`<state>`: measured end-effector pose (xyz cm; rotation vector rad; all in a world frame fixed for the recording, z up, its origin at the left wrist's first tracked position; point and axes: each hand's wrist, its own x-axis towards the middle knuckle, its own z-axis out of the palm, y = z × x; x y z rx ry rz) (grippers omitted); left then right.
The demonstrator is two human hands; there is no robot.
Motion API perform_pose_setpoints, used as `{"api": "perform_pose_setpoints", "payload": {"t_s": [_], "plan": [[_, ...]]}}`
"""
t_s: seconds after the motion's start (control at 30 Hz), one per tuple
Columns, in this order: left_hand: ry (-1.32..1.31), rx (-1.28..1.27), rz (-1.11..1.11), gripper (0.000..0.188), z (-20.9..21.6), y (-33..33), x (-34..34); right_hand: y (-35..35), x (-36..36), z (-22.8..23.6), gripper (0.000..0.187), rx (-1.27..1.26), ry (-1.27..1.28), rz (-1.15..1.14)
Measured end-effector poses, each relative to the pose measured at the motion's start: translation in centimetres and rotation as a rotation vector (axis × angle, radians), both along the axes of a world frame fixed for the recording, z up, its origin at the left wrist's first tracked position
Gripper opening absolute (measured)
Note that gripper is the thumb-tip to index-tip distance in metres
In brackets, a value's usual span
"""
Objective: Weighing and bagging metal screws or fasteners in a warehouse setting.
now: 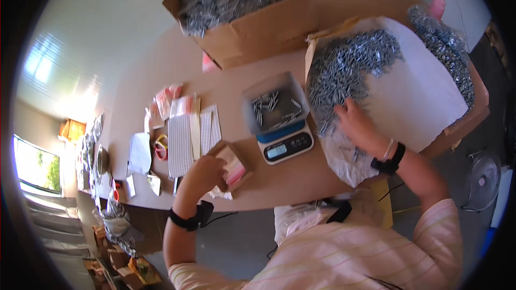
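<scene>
My right hand [357, 124] reaches over the near edge of a pile of small grey metal pins [349, 62]. Its fingertips are slightly apart and touch the pins; nothing shows held in them. The pins lie on white sheeting [414, 94] in a shallow cardboard box. My left hand [207, 174] is closed, its curled fingers at a small open cardboard box [244, 169] holding pink-and-white plastic bags [234, 169]. What those fingers grip is hidden. Between my hands, a translucent plastic tub [260, 87] with some pins in it sits on a digital scale [290, 147].
At the back stands a large cardboard box [258, 35] full of bagged metal pins. To the left lie pink-printed bags [164, 101], gridded sheets [181, 142] and scissors [160, 147]. A clear bag of metal parts [446, 53] rests at the far right. A fan [482, 181] stands beyond.
</scene>
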<state>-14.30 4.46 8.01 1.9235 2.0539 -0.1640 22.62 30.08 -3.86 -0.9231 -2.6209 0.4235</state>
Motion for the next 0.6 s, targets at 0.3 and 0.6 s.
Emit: {"api": "perform_pose_setpoints", "payload": {"t_s": [0.3,0.6], "plan": [[-0.211,0.346,0.243,0.025,-5.9,-2.0,3.9,3.9,-0.5,8.5,0.008,-0.048,0.179,0.076],[-0.153,0.358,0.451,0.019,-4.8,-2.9,3.7,0.4,-10.2,11.1,0.007,-0.040,0.343,0.328]]}}
